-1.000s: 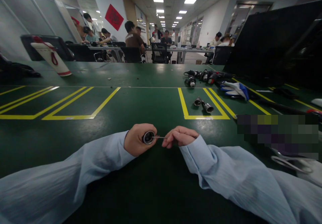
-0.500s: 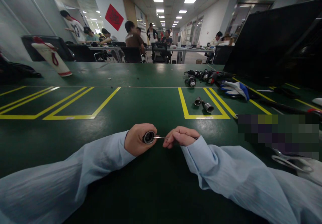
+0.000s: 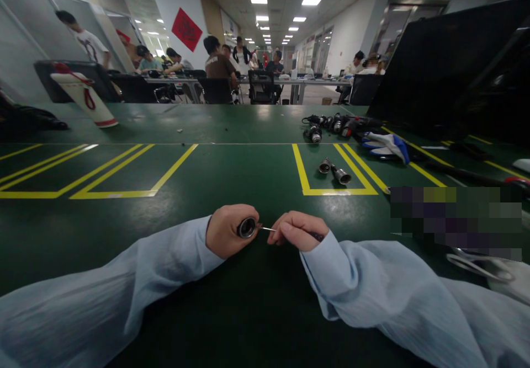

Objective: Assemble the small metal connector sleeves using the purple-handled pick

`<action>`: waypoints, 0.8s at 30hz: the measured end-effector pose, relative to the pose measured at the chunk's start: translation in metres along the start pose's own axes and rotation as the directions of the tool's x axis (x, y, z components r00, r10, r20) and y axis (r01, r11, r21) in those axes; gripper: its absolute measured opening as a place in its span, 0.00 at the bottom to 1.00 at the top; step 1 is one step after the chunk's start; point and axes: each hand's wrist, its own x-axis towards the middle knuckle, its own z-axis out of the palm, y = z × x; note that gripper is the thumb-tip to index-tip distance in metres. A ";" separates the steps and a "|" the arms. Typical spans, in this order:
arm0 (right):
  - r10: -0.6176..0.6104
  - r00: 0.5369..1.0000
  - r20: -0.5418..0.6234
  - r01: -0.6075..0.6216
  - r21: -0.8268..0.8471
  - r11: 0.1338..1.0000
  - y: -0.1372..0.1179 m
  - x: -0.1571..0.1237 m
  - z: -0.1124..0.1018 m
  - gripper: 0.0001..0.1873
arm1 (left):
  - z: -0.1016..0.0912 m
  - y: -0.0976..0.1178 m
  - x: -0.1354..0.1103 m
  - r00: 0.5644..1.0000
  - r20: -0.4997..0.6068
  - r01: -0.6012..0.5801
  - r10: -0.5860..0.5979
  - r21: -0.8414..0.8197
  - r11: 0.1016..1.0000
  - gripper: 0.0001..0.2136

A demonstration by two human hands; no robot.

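My left hand [image 3: 229, 231] is closed around a round metal connector [image 3: 247, 228], whose open end faces me. In my right hand [image 3: 300, 229] is a thin screwdriver [image 3: 268, 229]; its bare shaft points left to the connector's side by my left fingertips. Part of a dark handle shows under the right palm. Whether the tip sits in a screw is too small to tell. Beyond my hands, two metal connector shells [image 3: 342, 176] lie inside a yellow taped outline [image 3: 304, 177].
Several dark connectors with cables [image 3: 315, 133] lie at the back right beside a blue and white glove [image 3: 387, 146]. A large black screen [image 3: 447, 70] stands at the right. A white cylinder with a red cord [image 3: 85, 95] leans at the far left. People sit at tables beyond.
The connector has turned slightly in my left hand, and the screwdriver's shaft slants a little more. Both hands stay in nearly the same place. A person in the background moved left.
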 end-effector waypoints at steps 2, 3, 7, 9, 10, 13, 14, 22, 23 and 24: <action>-0.006 1.000 0.003 0.006 -0.035 0.999 0.000 0.000 0.001 0.13 | 0.000 0.000 0.000 1.000 0.000 -0.009 0.009 0.006 1.000 0.05; 0.001 1.000 0.016 -0.001 -0.010 1.000 0.001 0.000 0.001 0.13 | 0.000 0.000 0.000 1.000 0.000 -0.012 0.012 0.004 1.000 0.05; 0.082 0.995 0.052 -0.092 0.261 0.961 0.009 0.007 -0.003 0.12 | -0.001 0.002 0.000 1.000 0.003 -0.013 0.013 -0.020 1.000 0.05; 0.114 0.992 0.058 -0.128 0.358 0.925 0.014 0.010 -0.005 0.11 | -0.002 0.002 0.000 1.000 0.007 -0.015 0.015 -0.039 0.999 0.05; 0.128 0.990 0.061 -0.142 0.388 0.911 0.016 0.012 -0.005 0.11 | -0.002 0.002 0.000 1.000 0.009 -0.015 0.015 -0.047 0.999 0.05; 0.158 0.984 0.077 -0.176 0.433 0.884 0.018 0.013 -0.005 0.11 | -0.001 0.001 0.001 1.000 0.005 -0.006 0.006 -0.060 0.998 0.05; 0.156 0.985 0.077 -0.174 0.432 0.885 0.017 0.013 -0.004 0.12 | -0.001 0.001 0.001 1.000 0.000 0.000 0.000 -0.057 0.998 0.05; -0.010 1.000 -0.013 0.010 -0.030 1.000 0.000 0.001 0.001 0.13 | -0.001 0.001 0.001 1.000 0.009 0.004 -0.004 0.011 1.000 0.05; -0.009 1.000 -0.010 0.009 -0.047 0.999 0.000 0.001 0.001 0.13 | -0.001 0.001 0.001 1.000 0.012 -0.005 0.005 0.017 1.000 0.04; 0.001 1.000 -0.001 -0.001 -0.032 0.999 0.000 0.001 0.001 0.14 | -0.001 0.001 0.001 1.000 0.013 -0.012 0.012 0.019 1.000 0.04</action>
